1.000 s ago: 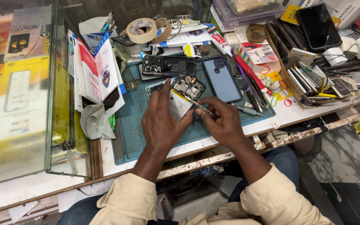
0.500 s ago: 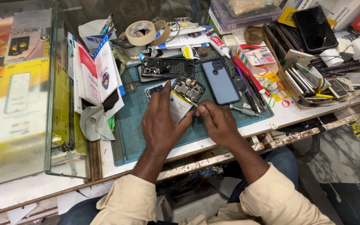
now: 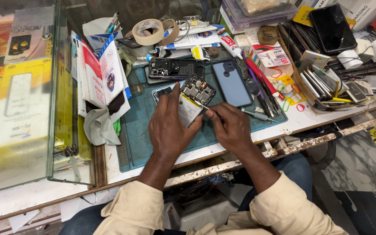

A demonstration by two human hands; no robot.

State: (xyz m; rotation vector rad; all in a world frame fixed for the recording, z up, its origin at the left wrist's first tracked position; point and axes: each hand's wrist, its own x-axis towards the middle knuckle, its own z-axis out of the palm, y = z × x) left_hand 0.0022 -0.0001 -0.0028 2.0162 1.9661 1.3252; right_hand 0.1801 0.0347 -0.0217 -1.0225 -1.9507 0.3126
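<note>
On the teal work mat (image 3: 162, 143), centre, left hand (image 3: 170, 126) presses the opened phone (image 3: 188, 102), fingers clamped along its edge. Right hand (image 3: 231, 126) pinches a thin tool (image 3: 202, 105), tip at the circuit board. Blue back cover (image 3: 231, 82) lies just right.

Teal rubber work mat (image 3: 153, 143) laid flat on white counter (image 3: 301, 119). Blue phone back cover (image 3: 231, 82) resting on mat, beside black plastic phone mid-frame (image 3: 177, 68). Two rolls of beige tape (image 3: 153, 31) at rear. Grey crumpled cloth (image 3: 99, 127) at mat's left edge, below red-and-white printed packets (image 3: 103, 72). Black glossy smartphone (image 3: 332, 27) lying upper right. Glass display case (image 3: 20, 91) standing far left.
</note>
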